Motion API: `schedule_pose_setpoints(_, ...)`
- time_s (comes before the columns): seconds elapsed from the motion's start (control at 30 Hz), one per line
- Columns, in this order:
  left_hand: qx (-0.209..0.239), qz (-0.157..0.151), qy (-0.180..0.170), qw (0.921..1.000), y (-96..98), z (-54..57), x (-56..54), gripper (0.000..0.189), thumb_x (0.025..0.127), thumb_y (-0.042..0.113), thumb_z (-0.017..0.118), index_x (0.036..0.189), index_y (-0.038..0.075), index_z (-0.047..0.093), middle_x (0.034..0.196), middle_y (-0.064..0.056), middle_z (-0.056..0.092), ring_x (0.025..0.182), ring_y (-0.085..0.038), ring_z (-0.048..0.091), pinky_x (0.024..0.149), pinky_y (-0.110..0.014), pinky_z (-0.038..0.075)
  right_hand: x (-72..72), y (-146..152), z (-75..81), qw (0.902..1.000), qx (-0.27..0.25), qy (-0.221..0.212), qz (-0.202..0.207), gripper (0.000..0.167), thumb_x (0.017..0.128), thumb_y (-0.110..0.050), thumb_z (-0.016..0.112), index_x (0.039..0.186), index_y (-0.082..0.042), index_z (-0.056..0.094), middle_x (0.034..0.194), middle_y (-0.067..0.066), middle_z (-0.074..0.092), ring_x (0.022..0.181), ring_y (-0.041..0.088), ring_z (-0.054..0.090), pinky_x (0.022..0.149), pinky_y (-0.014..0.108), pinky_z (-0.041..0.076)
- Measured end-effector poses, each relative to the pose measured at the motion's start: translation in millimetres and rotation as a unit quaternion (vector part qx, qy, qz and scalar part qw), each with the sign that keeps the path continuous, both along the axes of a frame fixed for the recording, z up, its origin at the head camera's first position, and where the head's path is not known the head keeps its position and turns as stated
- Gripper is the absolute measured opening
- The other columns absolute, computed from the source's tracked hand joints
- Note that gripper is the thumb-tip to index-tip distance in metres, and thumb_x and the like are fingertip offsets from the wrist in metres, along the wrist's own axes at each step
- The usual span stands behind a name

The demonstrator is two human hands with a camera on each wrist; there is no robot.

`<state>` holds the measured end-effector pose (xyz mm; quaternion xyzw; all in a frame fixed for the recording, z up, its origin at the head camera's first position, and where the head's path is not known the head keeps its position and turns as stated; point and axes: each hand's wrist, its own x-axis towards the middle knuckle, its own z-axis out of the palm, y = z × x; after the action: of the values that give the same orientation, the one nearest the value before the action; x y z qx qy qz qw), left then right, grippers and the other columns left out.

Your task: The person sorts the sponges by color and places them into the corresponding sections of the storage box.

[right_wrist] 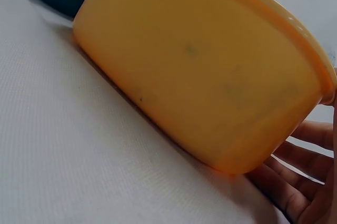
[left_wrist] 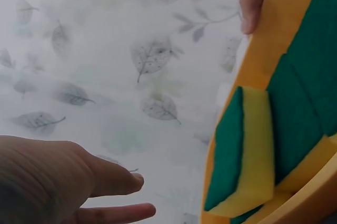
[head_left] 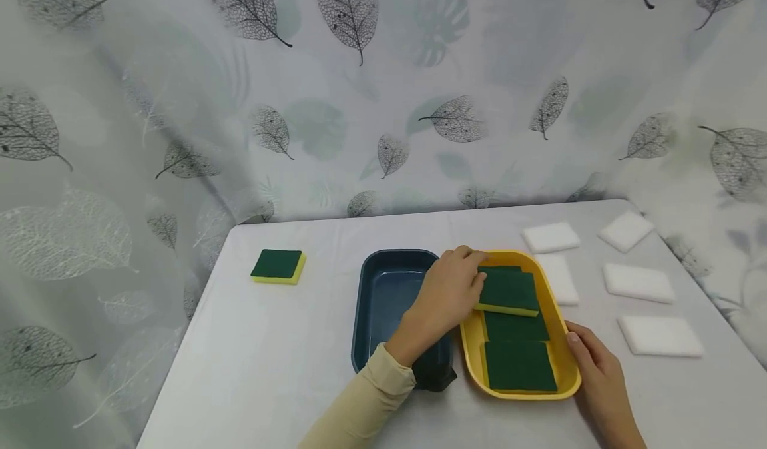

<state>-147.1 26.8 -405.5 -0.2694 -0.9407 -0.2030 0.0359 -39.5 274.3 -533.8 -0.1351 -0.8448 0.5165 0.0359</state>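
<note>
Several green-and-yellow scouring sponges lie in a yellow tub (head_left: 470, 356). The uppermost sponge (head_left: 508, 292) rests tilted on others at the far end. My left hand (head_left: 452, 286) reaches over the tub's left rim beside it. In the left wrist view, the thumb and a finger of my left hand (left_wrist: 79, 182) extend with a gap between them and the tilted sponge (left_wrist: 250, 155). On the tub's right side, my right hand (head_left: 599, 376) holds its rim and outer wall. Beneath the tub's corner in the right wrist view, fingers (right_wrist: 303, 166) spread against it.
A dark blue tub (head_left: 383, 302) stands to the yellow tub's left, partly behind my left forearm. One green-and-yellow sponge (head_left: 278, 266) lies alone at the table's far left. Several white sponge blocks (head_left: 638, 282) are scattered on the right. A leaf-print curtain (head_left: 389, 102) hangs behind the table.
</note>
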Motion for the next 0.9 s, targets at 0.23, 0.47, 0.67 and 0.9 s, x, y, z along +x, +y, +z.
schedule_pose_setpoints(0.23,0.028,0.016,0.023,0.9992,-15.2,13.4,-1.7,0.038,0.107,0.024,0.060,0.144,0.018,0.061,0.136,-0.001,0.067,0.119,-0.018,0.066,0.099,-0.029,0.057,1.7,3,-0.2,0.9999,0.008,-0.007,-0.004,0.056,0.112,-0.043,0.043,0.149,-0.002,0.052,0.118,-0.038,0.048,0.101,-0.023,0.047,0.081,-0.002,0.043)
schedule_pose_setpoints(0.47,0.118,0.063,0.035,0.9904,-48.0,12.8,-5.8,0.040,0.106,0.020,0.061,0.145,0.015,0.058,0.133,-0.002,0.069,0.111,-0.020,0.067,0.092,-0.032,0.059,0.5,3,-1.1,0.9999,0.010,-0.010,-0.003,0.057,0.112,-0.043,0.043,0.150,-0.002,0.052,0.117,-0.037,0.046,0.098,-0.023,0.049,0.080,-0.001,0.045)
schedule_pose_setpoints(0.67,0.199,0.097,0.049,0.9740,-78.8,7.9,-11.7,0.039,0.104,0.013,0.063,0.142,0.012,0.060,0.131,-0.006,0.070,0.119,-0.026,0.064,0.099,-0.041,0.056,1.5,1,-1.4,0.9997,0.014,-0.017,-0.004,0.057,0.112,-0.044,0.042,0.149,-0.002,0.052,0.123,-0.028,0.052,0.098,-0.024,0.047,0.080,-0.002,0.044)
schedule_pose_setpoints(0.9,0.237,0.147,0.090,0.9559,-115.1,-1.6,-20.8,0.038,0.101,0.009,0.065,0.139,0.008,0.063,0.132,-0.011,0.068,0.123,-0.032,0.062,0.103,-0.048,0.053,0.1,1,0.2,0.9998,0.018,-0.012,-0.002,0.057,0.112,-0.045,0.041,0.149,-0.002,0.052,0.125,-0.024,0.056,0.098,-0.021,0.049,0.081,-0.002,0.043)
